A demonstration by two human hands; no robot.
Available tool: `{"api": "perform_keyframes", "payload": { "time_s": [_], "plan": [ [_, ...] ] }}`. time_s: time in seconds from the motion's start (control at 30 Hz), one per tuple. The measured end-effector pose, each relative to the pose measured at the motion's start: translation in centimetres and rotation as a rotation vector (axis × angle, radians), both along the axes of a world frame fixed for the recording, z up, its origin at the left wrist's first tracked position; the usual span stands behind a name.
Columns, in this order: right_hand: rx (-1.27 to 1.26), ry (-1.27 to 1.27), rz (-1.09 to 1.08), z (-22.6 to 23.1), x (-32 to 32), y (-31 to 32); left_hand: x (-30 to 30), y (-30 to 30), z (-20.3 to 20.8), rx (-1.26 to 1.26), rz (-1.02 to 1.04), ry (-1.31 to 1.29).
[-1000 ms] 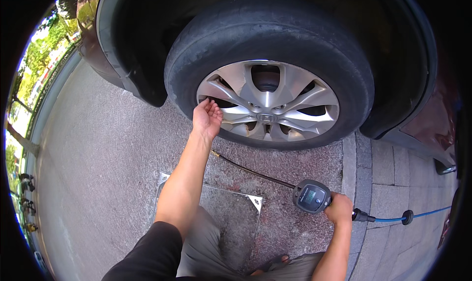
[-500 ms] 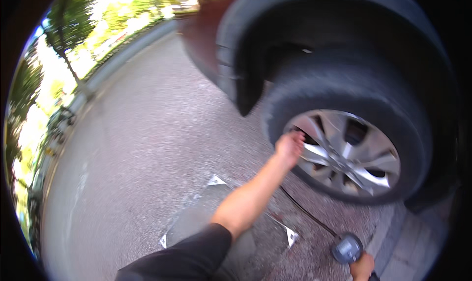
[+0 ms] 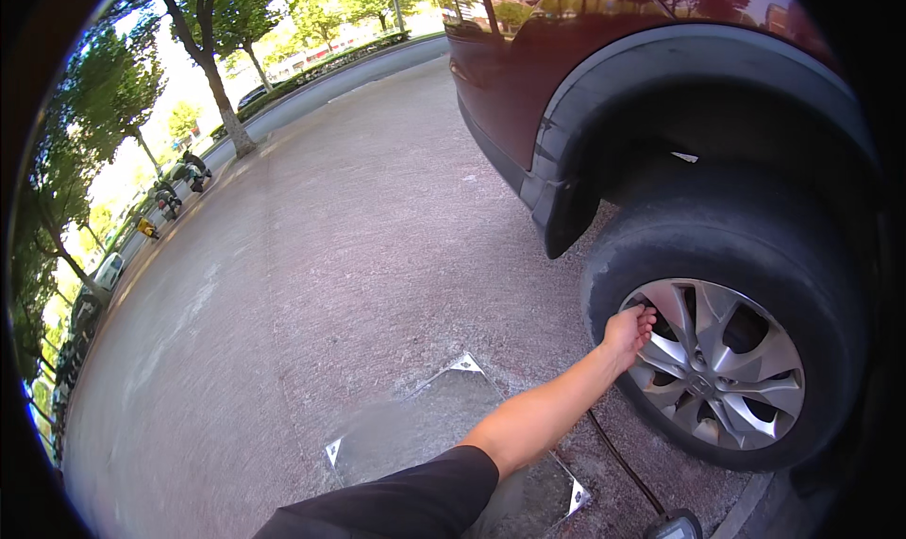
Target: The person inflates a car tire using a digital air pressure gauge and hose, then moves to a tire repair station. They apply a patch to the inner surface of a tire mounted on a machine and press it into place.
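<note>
My left hand (image 3: 629, 335) reaches to the left edge of the silver wheel rim (image 3: 717, 369), its fingers closed and curled in. What they pinch is hidden. Around the rim sits the black tyre (image 3: 618, 256) of a dark red car (image 3: 510, 86). A thin dark hose (image 3: 623, 463) comes out from behind my left forearm, below the hand, and runs down to a round tyre gauge (image 3: 676, 526). The gauge is cut off by the lower edge. My right hand is out of the picture.
Rough reddish paving (image 3: 377, 275) surrounds the wheel. A grey square cover (image 3: 396, 435) with white corner marks lies under my left arm. A dark mudguard (image 3: 562, 218) hangs ahead of the tyre. Trees (image 3: 222, 95) and parked scooters (image 3: 170, 199) stand far left.
The view has shifted, so wheel and hand appear lower and further right. My left hand stays at the rim. My right hand, earlier on the gauge, has left the picture; the gauge is now partly cut off.
</note>
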State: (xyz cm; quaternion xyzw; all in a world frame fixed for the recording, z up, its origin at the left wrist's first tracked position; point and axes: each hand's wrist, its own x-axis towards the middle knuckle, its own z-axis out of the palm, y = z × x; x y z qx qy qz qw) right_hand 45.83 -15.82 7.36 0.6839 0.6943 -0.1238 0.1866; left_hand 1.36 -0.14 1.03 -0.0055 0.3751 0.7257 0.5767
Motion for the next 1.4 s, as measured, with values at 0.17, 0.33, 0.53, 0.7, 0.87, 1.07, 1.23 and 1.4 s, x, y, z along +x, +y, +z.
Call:
{"api": "perform_keyframes", "payload": {
  "time_s": [0.17,0.33,0.53,0.7,0.87,1.07,1.23,1.4],
  "plan": [
    [0.103,0.035,-0.005,-1.7,2.3,-0.4,0.1,0.0,-1.2,-0.009,0.132,0.436],
    [0.247,0.184,0.024,-5.3,3.0,0.9,-4.1,-1.4,-2.0,0.138,-0.090,0.033],
    [0.304,0.311,0.072,-4.5,4.1,1.5,-10.4,-0.3,-4.5,0.172,-0.147,0.263],
    [0.196,0.245,0.036,-4.7,5.7,-0.3,-10.9,-0.8,-7.4,-0.001,-0.054,0.429],
    [0.296,0.366,-0.014,-3.9,5.8,-1.8,-6.1,-3.6,-4.7,-0.057,-0.064,0.380],
    [0.493,0.519,0.082,5.8,7.0,-8.4,4.5,-13.8,4.0,-0.198,-0.387,1.164],
    [0.610,0.710,0.060,19.6,11.1,-12.8,15.7,-23.1,19.5,0.086,-1.184,1.570],
    [0.615,0.689,-0.073,35.4,18.8,-16.5,28.3,-27.8,37.9,-0.048,-1.394,1.768]
  ]
}}
